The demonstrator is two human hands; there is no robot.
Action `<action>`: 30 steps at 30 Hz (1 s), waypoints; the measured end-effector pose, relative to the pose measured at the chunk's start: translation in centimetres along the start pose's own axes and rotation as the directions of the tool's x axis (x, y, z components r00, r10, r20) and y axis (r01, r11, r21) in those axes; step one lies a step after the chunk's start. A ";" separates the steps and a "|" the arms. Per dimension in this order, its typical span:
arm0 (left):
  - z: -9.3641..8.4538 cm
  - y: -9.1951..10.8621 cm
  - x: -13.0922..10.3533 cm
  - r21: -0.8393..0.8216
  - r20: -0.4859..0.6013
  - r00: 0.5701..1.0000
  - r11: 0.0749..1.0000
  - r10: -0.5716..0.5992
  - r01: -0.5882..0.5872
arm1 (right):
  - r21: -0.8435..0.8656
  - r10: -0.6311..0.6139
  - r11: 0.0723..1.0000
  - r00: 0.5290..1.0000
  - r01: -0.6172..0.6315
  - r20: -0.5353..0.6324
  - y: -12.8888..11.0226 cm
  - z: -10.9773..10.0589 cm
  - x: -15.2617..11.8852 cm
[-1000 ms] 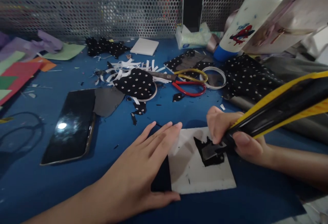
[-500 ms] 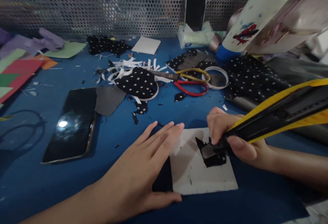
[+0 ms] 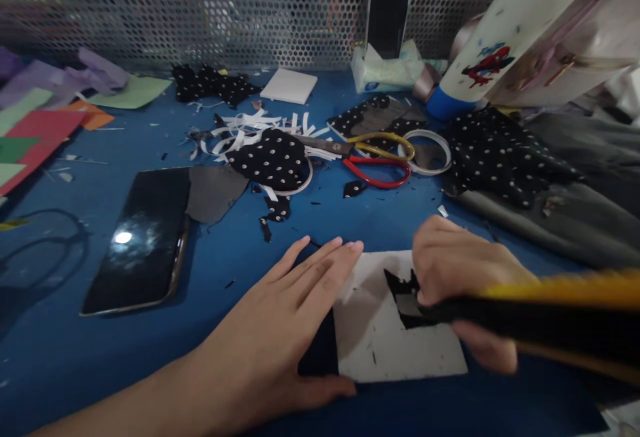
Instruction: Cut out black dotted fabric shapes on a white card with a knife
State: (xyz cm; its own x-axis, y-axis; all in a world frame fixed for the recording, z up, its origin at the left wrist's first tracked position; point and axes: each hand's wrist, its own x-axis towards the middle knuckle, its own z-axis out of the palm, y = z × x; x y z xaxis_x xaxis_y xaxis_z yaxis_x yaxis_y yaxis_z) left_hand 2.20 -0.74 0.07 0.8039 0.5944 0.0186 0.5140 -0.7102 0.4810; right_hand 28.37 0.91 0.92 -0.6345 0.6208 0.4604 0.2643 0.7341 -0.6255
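A white square board (image 3: 360, 350) lies flat on the blue tabletop, with a jagged black patch (image 3: 407, 322) near its upper right. My left hand (image 3: 290, 310) rests with fingers stretched out, its fingertips and thumb at the board's left side. My right hand (image 3: 465, 270) is closed around a yellow and black utility knife (image 3: 555, 317), which is blurred toward its handle end. The knife's flat blade sits over the black patch. My right fingers cover part of the patch and the board's upper right corner.
A dark phone (image 3: 137, 237) lies at left beside a grey scrap (image 3: 217, 192). Beyond the hands are scissors (image 3: 380, 174), a dotted black fabric piece (image 3: 270, 157), white strips (image 3: 245, 127) and a white tape roll (image 3: 447, 150). A bottle (image 3: 500, 44) stands at back right.
My right hand has turned, and the knife's handle has dropped lower and smeared with motion. The blade remains over the black patch. My left hand keeps its place at the board.
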 end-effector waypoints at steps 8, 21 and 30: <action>-0.3 0.1 -0.1 -0.021 0.017 1.000 1.000 0.004 -0.004 | 0.188 0.154 0.972 0.986 -0.139 -0.066 0.8 -0.1 -0.3; -0.2 0.7 0.0 0.025 0.000 0.998 0.998 -0.056 0.056 | 0.355 0.175 0.930 0.962 -0.092 -0.210 1.1 0.0 -1.5; -0.1 0.5 0.0 -0.027 -0.010 0.999 0.999 -0.043 0.042 | 0.386 0.199 0.917 0.955 -0.102 -0.221 0.9 -0.2 -1.2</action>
State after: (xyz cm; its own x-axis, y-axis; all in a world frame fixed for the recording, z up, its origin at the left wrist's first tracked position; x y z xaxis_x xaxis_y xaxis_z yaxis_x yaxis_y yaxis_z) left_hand 2.41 -1.09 0.46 0.7783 0.6278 0.0069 0.5392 -0.6740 0.5050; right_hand 29.49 0.83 -0.11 -0.3926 0.7998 0.4541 0.0264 0.5033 -0.8637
